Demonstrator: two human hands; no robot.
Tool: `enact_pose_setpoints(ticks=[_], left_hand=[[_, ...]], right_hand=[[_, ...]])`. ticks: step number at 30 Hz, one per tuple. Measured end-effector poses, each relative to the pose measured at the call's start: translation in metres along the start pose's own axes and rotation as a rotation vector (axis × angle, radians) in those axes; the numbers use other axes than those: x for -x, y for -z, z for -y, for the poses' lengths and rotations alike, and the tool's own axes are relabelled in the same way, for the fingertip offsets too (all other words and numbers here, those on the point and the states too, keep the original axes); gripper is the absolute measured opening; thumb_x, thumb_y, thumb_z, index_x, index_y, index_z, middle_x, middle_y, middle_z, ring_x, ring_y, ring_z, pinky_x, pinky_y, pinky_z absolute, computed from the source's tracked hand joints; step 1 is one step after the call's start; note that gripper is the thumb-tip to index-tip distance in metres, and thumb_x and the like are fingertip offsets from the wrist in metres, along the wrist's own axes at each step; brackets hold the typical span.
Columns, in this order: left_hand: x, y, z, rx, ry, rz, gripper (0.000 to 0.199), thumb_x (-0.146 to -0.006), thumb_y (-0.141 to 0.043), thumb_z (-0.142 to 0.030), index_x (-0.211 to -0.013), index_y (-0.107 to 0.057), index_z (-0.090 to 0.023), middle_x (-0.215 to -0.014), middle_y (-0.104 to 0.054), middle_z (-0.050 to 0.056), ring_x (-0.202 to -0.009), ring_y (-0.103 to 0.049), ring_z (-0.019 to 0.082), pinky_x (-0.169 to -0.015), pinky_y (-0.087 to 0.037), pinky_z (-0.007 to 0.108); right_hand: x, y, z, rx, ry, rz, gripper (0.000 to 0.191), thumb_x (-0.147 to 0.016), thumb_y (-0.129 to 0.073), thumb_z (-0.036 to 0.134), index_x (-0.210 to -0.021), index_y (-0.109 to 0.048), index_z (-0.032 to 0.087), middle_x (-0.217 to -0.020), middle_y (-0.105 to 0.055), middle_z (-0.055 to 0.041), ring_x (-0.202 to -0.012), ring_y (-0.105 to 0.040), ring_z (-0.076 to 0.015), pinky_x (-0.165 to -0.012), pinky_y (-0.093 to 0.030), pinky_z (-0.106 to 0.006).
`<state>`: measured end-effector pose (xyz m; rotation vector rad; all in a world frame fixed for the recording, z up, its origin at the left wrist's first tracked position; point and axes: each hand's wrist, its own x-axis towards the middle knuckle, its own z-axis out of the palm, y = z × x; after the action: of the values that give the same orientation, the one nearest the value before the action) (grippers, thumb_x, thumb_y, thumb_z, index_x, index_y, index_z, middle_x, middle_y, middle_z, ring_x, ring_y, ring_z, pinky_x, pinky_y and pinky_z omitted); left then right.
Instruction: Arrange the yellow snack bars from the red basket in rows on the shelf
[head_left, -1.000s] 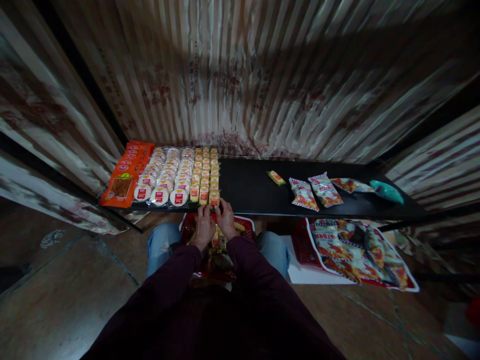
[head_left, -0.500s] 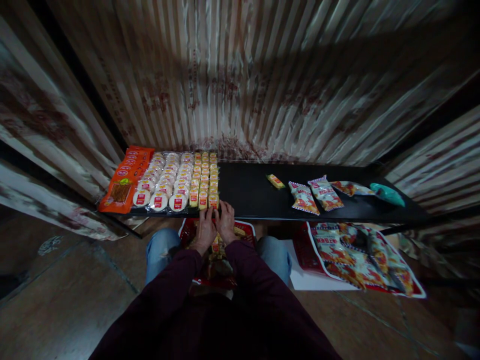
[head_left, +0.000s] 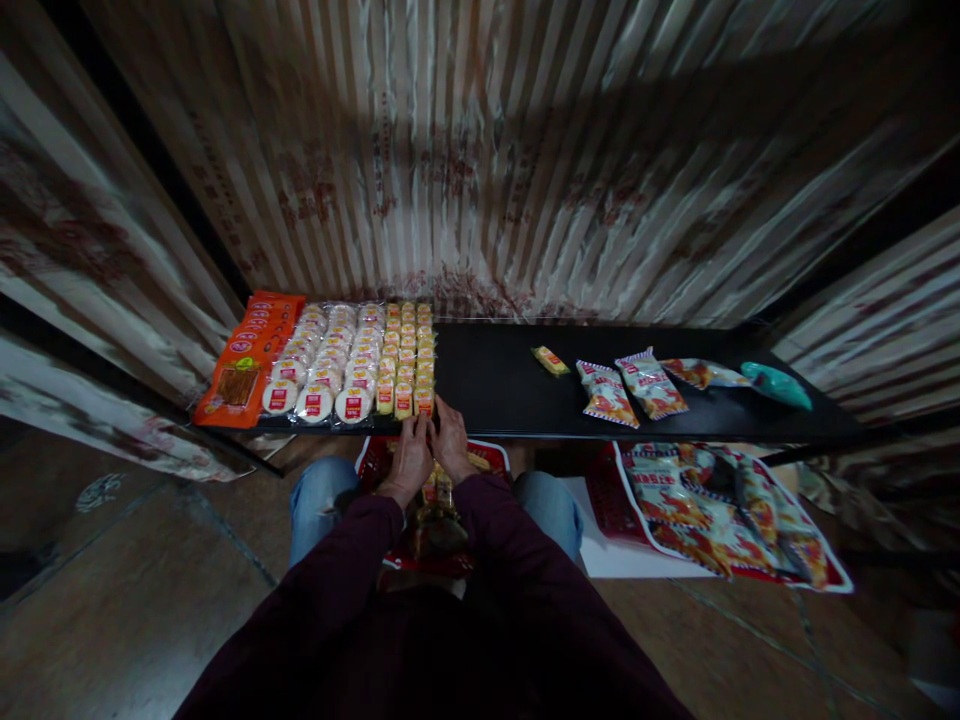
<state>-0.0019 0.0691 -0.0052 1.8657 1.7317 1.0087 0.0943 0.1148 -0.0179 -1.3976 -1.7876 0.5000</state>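
Note:
Small yellow snack packets (head_left: 406,370) with red labels stand in three tight columns on the black shelf (head_left: 487,385). At the shelf's front edge, my left hand (head_left: 411,460) has its fingers bent and close together, fingertips against the front of the nearest packet in the right-hand column. My right hand (head_left: 451,440) presses its fingertips against that packet's right side, so both hands close on it. Below my wrists, a red basket (head_left: 506,462) with a white rim sits between my knees, holding more yellow packets, partly hidden by my arms.
Left of the columns lie rows of round white packaged cakes (head_left: 316,402) and orange bags (head_left: 238,375). Toward the right are a single yellow packet (head_left: 551,361), chip-like bags (head_left: 651,384) and a teal bag (head_left: 778,386). A second red basket (head_left: 619,505) of bags stands lower right.
My hands stay at the same front packet, with my right fingertips slightly farther left and up along its side. The view has shifted slightly; the other goods look unchanged.

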Motion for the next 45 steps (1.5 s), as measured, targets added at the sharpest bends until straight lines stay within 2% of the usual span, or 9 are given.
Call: enact_pose_setpoints(ticks=[7,13,18,30,39,45], left_hand=[[0.001,0.001,-0.001,-0.01,0.029,0.01,0.055,-0.08,-0.045,-0.005,-0.133,-0.046,-0.015,-0.126,-0.048,0.018,-0.119,-0.052,0.027,-0.1,-0.045,0.041],[-0.001,0.003,-0.001,-0.097,0.027,0.056,0.056,-0.08,-0.044,-0.004,-0.135,-0.043,-0.017,-0.127,-0.048,0.016,-0.121,-0.052,0.023,-0.1,-0.046,0.038],[0.0,0.006,-0.003,-0.135,0.044,0.07,0.051,-0.085,-0.042,-0.01,-0.137,-0.041,-0.013,-0.128,-0.048,0.018,-0.119,-0.054,0.024,-0.097,-0.048,0.036],[-0.003,0.004,0.0,-0.213,0.082,0.108,0.056,-0.084,-0.044,-0.011,-0.14,-0.038,-0.016,-0.129,-0.047,0.017,-0.113,-0.057,0.024,-0.092,-0.05,0.033],[-0.001,0.009,-0.001,-0.22,0.042,0.1,0.057,-0.084,-0.042,-0.008,-0.14,-0.037,-0.019,-0.129,-0.047,0.015,-0.116,-0.055,0.023,-0.093,-0.05,0.035],[-0.001,0.011,-0.001,-0.274,0.052,0.135,0.059,-0.082,-0.041,-0.005,-0.139,-0.038,-0.018,-0.13,-0.046,0.016,-0.114,-0.057,0.022,-0.091,-0.051,0.032]], right_hand=[[0.0,0.0,0.003,0.041,-0.011,-0.027,0.051,-0.086,-0.045,0.021,-0.137,-0.046,0.012,-0.131,-0.058,-0.0157,-0.119,-0.052,-0.0241,-0.105,-0.037,-0.041],[0.001,0.001,0.004,0.066,0.014,-0.005,0.048,-0.089,-0.042,0.022,-0.135,-0.048,0.01,-0.129,-0.059,-0.0164,-0.119,-0.053,-0.024,-0.104,-0.037,-0.041],[0.004,-0.001,0.003,0.083,0.014,-0.029,0.052,-0.088,-0.043,0.021,-0.138,-0.043,0.009,-0.133,-0.055,-0.0169,-0.122,-0.05,-0.0243,-0.106,-0.036,-0.041],[0.001,-0.001,0.002,0.085,0.015,0.029,0.054,-0.085,-0.045,0.018,-0.138,-0.044,0.009,-0.133,-0.056,-0.0161,-0.123,-0.049,-0.0238,-0.106,-0.036,-0.039],[0.006,-0.001,0.001,0.087,0.015,0.001,0.058,-0.084,-0.044,0.017,-0.141,-0.038,0.008,-0.137,-0.052,-0.0165,-0.126,-0.046,-0.0243,-0.107,-0.036,-0.04],[0.005,-0.001,0.001,0.093,0.002,0.017,0.055,-0.083,-0.044,0.014,-0.137,-0.045,0.007,-0.134,-0.054,-0.0175,-0.124,-0.047,-0.0251,-0.108,-0.036,-0.041]])
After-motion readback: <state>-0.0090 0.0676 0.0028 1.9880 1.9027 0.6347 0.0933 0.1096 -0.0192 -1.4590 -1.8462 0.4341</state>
